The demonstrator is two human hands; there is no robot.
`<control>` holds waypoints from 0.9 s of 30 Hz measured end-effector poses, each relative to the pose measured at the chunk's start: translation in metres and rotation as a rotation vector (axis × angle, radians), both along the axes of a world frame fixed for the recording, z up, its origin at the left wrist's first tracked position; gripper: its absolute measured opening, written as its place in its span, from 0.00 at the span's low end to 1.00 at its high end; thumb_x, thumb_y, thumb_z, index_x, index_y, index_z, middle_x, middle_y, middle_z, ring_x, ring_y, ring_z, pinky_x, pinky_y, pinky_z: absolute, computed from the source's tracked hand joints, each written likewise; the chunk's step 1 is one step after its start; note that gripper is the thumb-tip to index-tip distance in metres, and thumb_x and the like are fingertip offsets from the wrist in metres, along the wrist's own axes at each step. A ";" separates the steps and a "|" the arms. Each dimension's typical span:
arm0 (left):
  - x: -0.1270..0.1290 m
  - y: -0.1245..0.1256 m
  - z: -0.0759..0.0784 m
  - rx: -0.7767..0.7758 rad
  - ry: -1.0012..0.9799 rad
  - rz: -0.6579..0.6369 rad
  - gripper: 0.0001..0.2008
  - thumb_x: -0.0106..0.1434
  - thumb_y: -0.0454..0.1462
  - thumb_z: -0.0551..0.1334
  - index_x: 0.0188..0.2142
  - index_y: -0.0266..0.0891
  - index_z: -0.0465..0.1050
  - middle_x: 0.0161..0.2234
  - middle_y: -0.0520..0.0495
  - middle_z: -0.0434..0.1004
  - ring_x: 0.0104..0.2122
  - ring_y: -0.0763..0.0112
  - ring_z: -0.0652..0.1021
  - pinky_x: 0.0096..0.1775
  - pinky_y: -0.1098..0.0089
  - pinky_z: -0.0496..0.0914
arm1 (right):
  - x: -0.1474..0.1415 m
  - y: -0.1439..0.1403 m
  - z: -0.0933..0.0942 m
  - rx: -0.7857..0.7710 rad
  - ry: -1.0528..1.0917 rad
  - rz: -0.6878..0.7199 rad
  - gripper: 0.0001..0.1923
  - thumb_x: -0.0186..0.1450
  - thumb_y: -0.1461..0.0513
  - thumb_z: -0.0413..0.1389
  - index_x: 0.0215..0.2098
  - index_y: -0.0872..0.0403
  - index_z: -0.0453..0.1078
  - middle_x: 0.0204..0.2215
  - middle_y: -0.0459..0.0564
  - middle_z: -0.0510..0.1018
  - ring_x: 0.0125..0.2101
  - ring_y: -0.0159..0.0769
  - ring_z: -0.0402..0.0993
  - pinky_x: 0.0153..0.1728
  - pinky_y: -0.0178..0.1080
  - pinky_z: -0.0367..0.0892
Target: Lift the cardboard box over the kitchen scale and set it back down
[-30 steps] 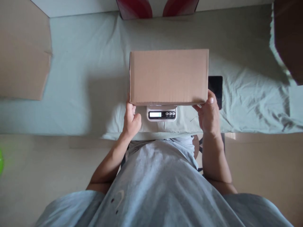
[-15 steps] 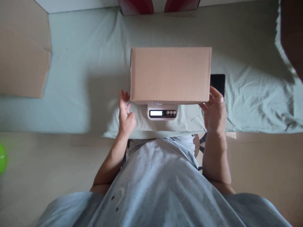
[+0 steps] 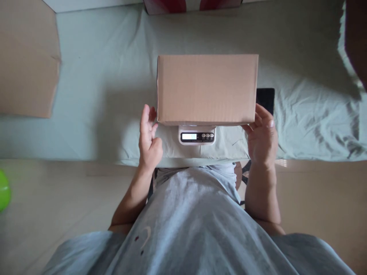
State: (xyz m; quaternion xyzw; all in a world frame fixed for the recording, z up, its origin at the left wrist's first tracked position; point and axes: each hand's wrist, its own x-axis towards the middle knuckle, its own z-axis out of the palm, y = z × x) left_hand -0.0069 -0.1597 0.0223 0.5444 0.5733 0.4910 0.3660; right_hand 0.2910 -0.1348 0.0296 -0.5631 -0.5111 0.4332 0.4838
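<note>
A closed brown cardboard box (image 3: 207, 88) rests on a small white digital scale (image 3: 197, 135), whose lit display and buttons show below the box's near edge. My left hand (image 3: 149, 139) hovers just left of the box's near left corner, fingers apart, holding nothing. My right hand (image 3: 262, 137) is open at the box's near right corner, its fingertips close to the box edge; contact is unclear.
The scale sits on a pale green sheet (image 3: 100, 95) covering a table. A black phone (image 3: 266, 100) lies right of the box. Flat cardboard (image 3: 27, 61) lies at the far left, a red-and-white item (image 3: 192, 5) at the back, a green ball (image 3: 4, 190) on the floor.
Both hands have let go of the box's near corners and opened, drawing slightly away. The box now stands on the scale by itself.
</note>
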 end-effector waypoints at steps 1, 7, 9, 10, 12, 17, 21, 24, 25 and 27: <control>0.003 -0.001 0.005 -0.002 0.008 -0.015 0.34 0.63 0.40 0.58 0.66 0.58 0.47 0.68 0.51 0.52 0.67 0.55 0.56 0.64 0.49 0.56 | -0.004 -0.001 0.003 0.021 0.005 0.014 0.26 0.68 0.46 0.37 0.59 0.42 0.60 0.58 0.51 0.70 0.60 0.49 0.67 0.54 0.58 0.68; 0.016 0.015 0.029 0.046 0.062 -0.094 0.34 0.64 0.38 0.55 0.66 0.61 0.43 0.70 0.58 0.44 0.69 0.57 0.50 0.65 0.49 0.55 | -0.022 0.012 0.025 0.061 0.043 0.009 0.28 0.65 0.42 0.42 0.58 0.41 0.61 0.60 0.50 0.67 0.61 0.50 0.64 0.56 0.56 0.68; 0.018 0.028 0.041 0.084 0.074 -0.096 0.34 0.64 0.35 0.54 0.66 0.62 0.44 0.70 0.62 0.43 0.70 0.60 0.48 0.66 0.51 0.53 | -0.023 0.025 0.035 0.108 0.099 0.019 0.29 0.63 0.41 0.43 0.58 0.42 0.61 0.59 0.49 0.68 0.61 0.48 0.64 0.59 0.55 0.66; 0.019 0.036 0.046 0.104 0.072 -0.093 0.35 0.63 0.34 0.53 0.65 0.63 0.45 0.70 0.64 0.43 0.70 0.62 0.47 0.67 0.53 0.53 | -0.023 0.033 0.039 0.132 0.114 0.024 0.29 0.63 0.41 0.43 0.58 0.42 0.61 0.59 0.48 0.68 0.61 0.48 0.64 0.60 0.55 0.65; 0.020 0.054 0.055 0.147 0.048 -0.093 0.35 0.61 0.30 0.52 0.64 0.64 0.48 0.69 0.67 0.45 0.70 0.67 0.46 0.68 0.56 0.51 | -0.024 0.049 0.048 0.154 0.098 0.025 0.29 0.63 0.40 0.42 0.57 0.40 0.61 0.59 0.46 0.68 0.62 0.46 0.62 0.60 0.53 0.65; 0.017 0.101 0.044 0.189 0.016 -0.114 0.36 0.60 0.30 0.53 0.63 0.66 0.49 0.68 0.70 0.46 0.70 0.71 0.47 0.67 0.58 0.54 | -0.027 0.087 0.046 0.147 0.075 0.025 0.24 0.64 0.42 0.42 0.56 0.34 0.60 0.61 0.38 0.64 0.65 0.42 0.56 0.61 0.50 0.65; 0.008 0.132 0.007 0.176 -0.002 -0.125 0.35 0.61 0.35 0.55 0.63 0.68 0.48 0.68 0.69 0.45 0.70 0.68 0.46 0.66 0.57 0.56 | -0.029 0.112 0.021 0.097 0.088 0.051 0.24 0.65 0.42 0.41 0.57 0.33 0.59 0.62 0.36 0.64 0.65 0.37 0.58 0.62 0.48 0.63; 0.003 0.144 -0.023 0.144 -0.033 -0.111 0.34 0.62 0.37 0.56 0.64 0.67 0.46 0.69 0.66 0.45 0.70 0.66 0.46 0.66 0.53 0.54 | -0.029 0.123 0.002 0.076 0.109 0.046 0.26 0.64 0.41 0.42 0.57 0.35 0.60 0.62 0.37 0.66 0.65 0.42 0.59 0.62 0.51 0.63; 0.002 0.146 -0.031 0.137 -0.041 -0.110 0.34 0.62 0.37 0.56 0.64 0.67 0.46 0.69 0.65 0.45 0.70 0.66 0.46 0.66 0.52 0.54 | -0.028 0.125 -0.003 0.061 0.096 0.047 0.26 0.64 0.40 0.42 0.57 0.33 0.60 0.62 0.36 0.66 0.65 0.43 0.58 0.62 0.52 0.63; 0.000 0.149 -0.044 0.130 -0.054 -0.112 0.34 0.63 0.38 0.55 0.64 0.67 0.45 0.69 0.64 0.45 0.70 0.65 0.47 0.66 0.51 0.53 | -0.028 0.128 -0.012 0.020 0.053 0.058 0.27 0.62 0.38 0.42 0.58 0.28 0.58 0.61 0.31 0.66 0.65 0.43 0.58 0.62 0.52 0.63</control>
